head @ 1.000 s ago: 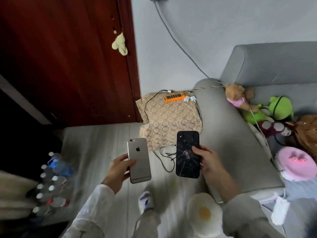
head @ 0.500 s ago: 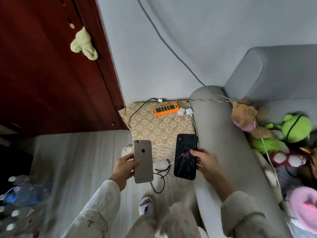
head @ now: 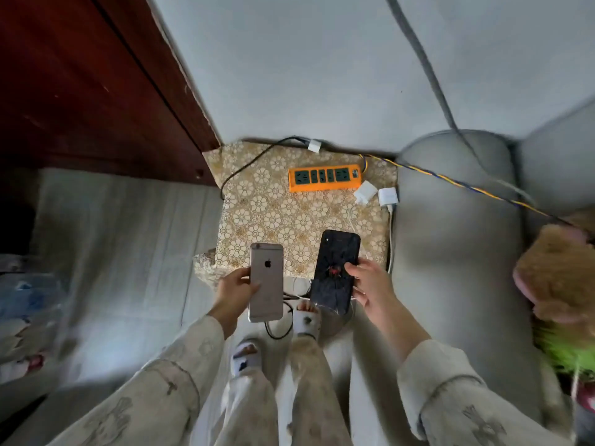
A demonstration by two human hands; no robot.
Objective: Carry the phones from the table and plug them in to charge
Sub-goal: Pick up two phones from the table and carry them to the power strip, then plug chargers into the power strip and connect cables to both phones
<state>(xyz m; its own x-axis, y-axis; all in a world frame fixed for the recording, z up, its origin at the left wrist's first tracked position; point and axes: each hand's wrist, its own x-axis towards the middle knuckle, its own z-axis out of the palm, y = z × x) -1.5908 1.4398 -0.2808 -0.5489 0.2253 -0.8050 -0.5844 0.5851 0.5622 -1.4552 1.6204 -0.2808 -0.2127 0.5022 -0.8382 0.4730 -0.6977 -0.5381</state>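
My left hand [head: 234, 289] grips a silver phone [head: 266, 282], its back with the logo facing up. A black phone [head: 336, 272] with a cracked back sits in my right hand [head: 370, 284], thumb on top. Both phones hover over the near edge of a small stand covered in a gold floral cloth [head: 257, 204]. On that cloth lie an orange power strip [head: 324, 177] and two white charger plugs [head: 365, 192] [head: 388, 197], unplugged beside the strip. White and black cables [head: 280, 333] hang down to the floor near my feet.
A grey sofa armrest [head: 450, 236] stands right of the stand, with plush toys [head: 560, 275] beyond it. A dark red wooden door [head: 80, 91] is at the left. A grey cord [head: 428, 75] and a yellow-blue wire [head: 450, 180] run along the wall and over the sofa.
I have walked up to the stand; it and the power strip now lie directly below the phones. Both hands still hold their phones the same way.
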